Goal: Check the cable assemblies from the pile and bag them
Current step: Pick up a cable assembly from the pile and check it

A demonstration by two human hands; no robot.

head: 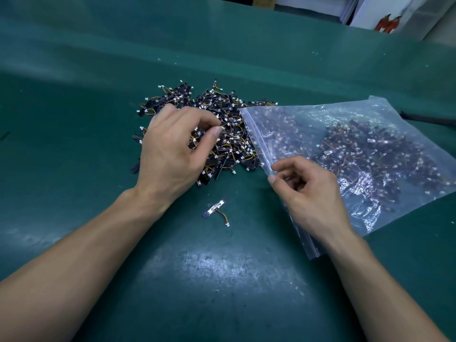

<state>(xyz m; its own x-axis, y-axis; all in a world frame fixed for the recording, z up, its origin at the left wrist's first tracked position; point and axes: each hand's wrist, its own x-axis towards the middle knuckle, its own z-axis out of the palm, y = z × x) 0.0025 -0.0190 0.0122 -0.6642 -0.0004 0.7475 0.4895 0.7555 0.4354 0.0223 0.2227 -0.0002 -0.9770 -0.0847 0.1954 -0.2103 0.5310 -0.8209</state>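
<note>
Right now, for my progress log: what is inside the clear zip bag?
A heap of cable assemblies shows through the clear zip bag. Those beneath the top layer are covered.

The light was moderate and cool and came from overhead, giving everything a teal cast. A broad, mottled patch of glare lay on the green mat (222, 262) near the bottom centre. White glints broke up across the wrinkles of the plastic bag (370, 114) and veiled what was inside. The left hand (172, 149) threw only a soft, short shadow on the pile (229, 144). The centre was sharp, but the mat's far left was smeared and the brighter background at top right was soft. The wide lens curved the far edge and stretched the forearms.
</note>
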